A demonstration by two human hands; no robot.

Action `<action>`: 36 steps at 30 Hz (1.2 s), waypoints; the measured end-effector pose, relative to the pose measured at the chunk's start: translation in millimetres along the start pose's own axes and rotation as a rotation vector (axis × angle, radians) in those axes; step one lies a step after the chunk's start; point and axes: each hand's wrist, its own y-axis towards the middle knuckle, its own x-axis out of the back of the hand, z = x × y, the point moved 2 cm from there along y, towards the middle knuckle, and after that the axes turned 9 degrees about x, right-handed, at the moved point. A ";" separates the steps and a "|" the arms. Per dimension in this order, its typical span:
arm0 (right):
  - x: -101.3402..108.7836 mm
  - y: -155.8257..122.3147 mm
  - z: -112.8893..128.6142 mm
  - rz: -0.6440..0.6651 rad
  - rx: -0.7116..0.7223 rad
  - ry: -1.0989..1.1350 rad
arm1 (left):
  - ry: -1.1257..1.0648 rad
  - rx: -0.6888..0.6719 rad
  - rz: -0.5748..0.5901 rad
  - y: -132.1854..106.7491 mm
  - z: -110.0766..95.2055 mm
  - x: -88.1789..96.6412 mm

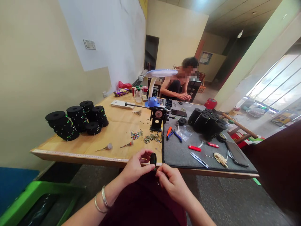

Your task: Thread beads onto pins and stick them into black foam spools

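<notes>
The left hand [135,166] pinches a small black spool [153,158] upright at the near edge of the worktop [117,125], steadying it, while the right hand [170,179], fingers pinched together just beside it, seems to draw a fine thread I cannot make out

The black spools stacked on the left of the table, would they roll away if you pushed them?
The black spools look round, so one on its side would probably roll. Standing flat, stacked, they'd likelier slide or topple. They seem foam-like, probably light.
</notes>
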 end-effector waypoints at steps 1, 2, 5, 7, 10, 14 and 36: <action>7.0 4.7 4.0 -0.016 0.030 -0.059 | 0.043 0.003 0.043 0.1 1.0 0.8; 13.4 10.0 6.3 -0.023 0.053 -0.105 | 0.074 0.009 0.097 -1.1 1.5 1.4; 23.3 23.5 1.0 -0.022 0.077 -0.123 | 0.105 0.021 0.261 -10.5 -0.4 1.3; 19.8 26.4 -10.6 -0.009 0.057 -0.036 | 0.029 0.023 0.368 -17.8 -2.7 -0.8; 2.2 19.7 -30.4 0.045 -0.021 0.169 | -0.186 0.025 0.372 -21.1 -2.9 -4.3; -21.0 4.5 -42.7 0.061 -0.135 0.352 | -0.242 -0.001 0.034 -10.0 4.2 -5.1; 18.7 15.4 -23.3 0.146 0.156 -0.137 | -0.155 0.491 0.357 -2.5 21.1 -5.1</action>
